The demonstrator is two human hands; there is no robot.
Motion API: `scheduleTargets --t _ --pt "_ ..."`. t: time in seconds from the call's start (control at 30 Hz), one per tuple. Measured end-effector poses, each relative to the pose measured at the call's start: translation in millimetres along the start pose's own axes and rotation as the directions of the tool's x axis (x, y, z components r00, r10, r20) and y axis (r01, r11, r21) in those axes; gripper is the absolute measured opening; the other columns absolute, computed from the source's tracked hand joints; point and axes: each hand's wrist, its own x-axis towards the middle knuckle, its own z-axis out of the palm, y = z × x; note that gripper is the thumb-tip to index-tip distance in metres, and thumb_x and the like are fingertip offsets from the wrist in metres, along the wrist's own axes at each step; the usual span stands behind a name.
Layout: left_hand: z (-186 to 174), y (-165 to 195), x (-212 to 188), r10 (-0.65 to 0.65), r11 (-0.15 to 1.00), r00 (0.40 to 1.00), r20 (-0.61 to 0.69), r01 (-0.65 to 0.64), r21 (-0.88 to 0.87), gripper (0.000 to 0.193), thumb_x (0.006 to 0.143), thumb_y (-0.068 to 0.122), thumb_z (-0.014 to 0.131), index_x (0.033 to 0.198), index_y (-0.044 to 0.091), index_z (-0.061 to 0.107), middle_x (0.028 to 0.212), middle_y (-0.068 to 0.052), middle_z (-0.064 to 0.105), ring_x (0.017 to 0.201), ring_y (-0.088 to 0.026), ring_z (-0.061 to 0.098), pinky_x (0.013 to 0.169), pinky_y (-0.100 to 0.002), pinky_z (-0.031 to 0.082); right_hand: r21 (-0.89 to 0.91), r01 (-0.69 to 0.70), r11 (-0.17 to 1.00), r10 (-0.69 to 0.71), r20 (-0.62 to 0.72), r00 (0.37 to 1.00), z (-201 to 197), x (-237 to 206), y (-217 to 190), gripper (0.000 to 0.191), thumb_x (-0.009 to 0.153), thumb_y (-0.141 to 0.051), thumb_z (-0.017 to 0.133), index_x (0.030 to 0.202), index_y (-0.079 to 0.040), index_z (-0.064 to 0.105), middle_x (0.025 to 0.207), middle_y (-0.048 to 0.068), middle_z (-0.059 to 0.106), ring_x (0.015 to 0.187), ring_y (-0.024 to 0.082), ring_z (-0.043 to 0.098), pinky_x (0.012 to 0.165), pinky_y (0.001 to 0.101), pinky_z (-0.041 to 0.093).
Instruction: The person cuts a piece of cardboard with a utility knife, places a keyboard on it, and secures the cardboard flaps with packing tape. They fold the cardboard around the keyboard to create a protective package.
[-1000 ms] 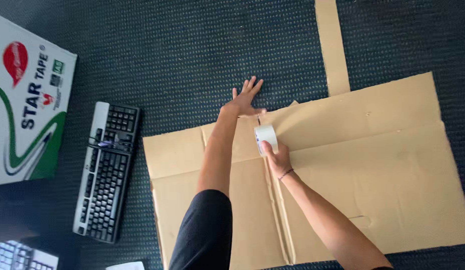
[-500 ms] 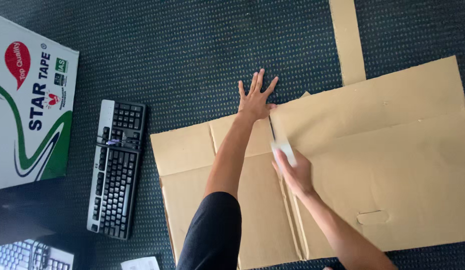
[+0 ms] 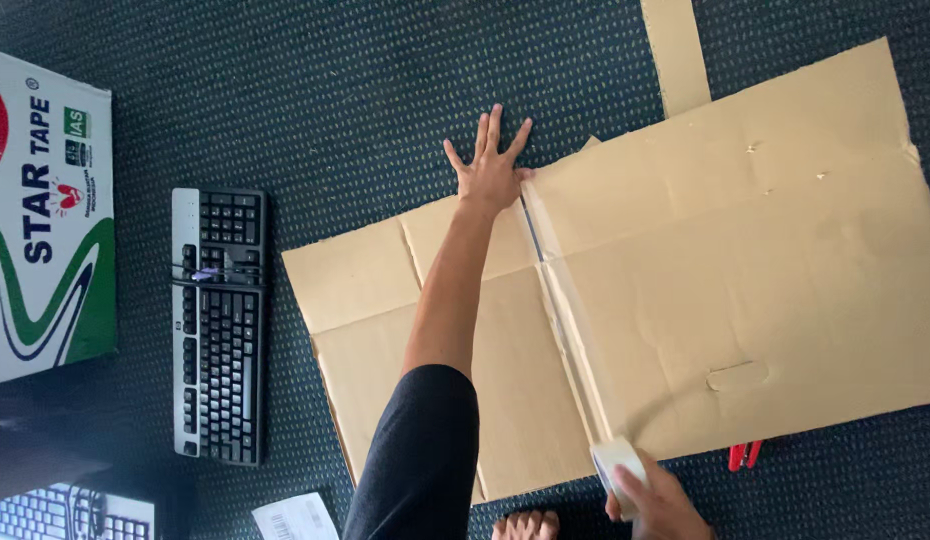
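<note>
Gripping the tape roll (image 3: 617, 462) at the cardboard's (image 3: 745, 260) near edge, right hand (image 3: 657, 500); left hand (image 3: 490, 170) spread flat at the seam's far end

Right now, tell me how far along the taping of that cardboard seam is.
Nearly done: clear tape already runs down the seam between the two cardboard sheets. In hand: the left hand presses the far end flat, while the right hand holds the tape roll at the near edge. Left: the tape is not yet cut.

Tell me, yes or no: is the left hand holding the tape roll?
No. The left hand lies flat with spread fingers at the cardboard's far edge, while the right hand grips the tape roll.
</note>
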Motion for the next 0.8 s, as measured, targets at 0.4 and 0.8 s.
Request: scheduleTargets --t 0.4,0.8 --pt "8.9 13.8 -5.3 -0.009 0.999 0.990 -0.138 0.013 0.034 0.066 0.091 0.038 0.065 0.151 0.038 0.037 0.165 -0.007 0.017 0.154 -0.028 0.018 0.108 -0.085 0.011 -0.313 -0.154 0.937 0.196 0.107 0.975 -8.3 19.8 41.1 0.040 0.104 -0.042 0.040 0.113 -0.008 0.060 0.076 0.008 0.075 0.069 0.017 0.073 0.070 0.0297 0.059" --pt "25.3 32.0 -15.0 0.305 0.949 0.885 -0.351 -0.251 0.192 0.022 0.092 0.011 0.058 0.113 0.012 0.065 0.104 -0.005 0.063 0.103 -0.023 0.062 0.085 -0.044 0.050 -0.263 -0.248 0.932 0.270 0.050 0.961 -10.5 28.9 44.6 0.043 0.103 -0.042 0.044 0.108 -0.002 0.059 0.078 0.010 0.076 0.066 0.018 0.072 0.065 0.0326 0.058"
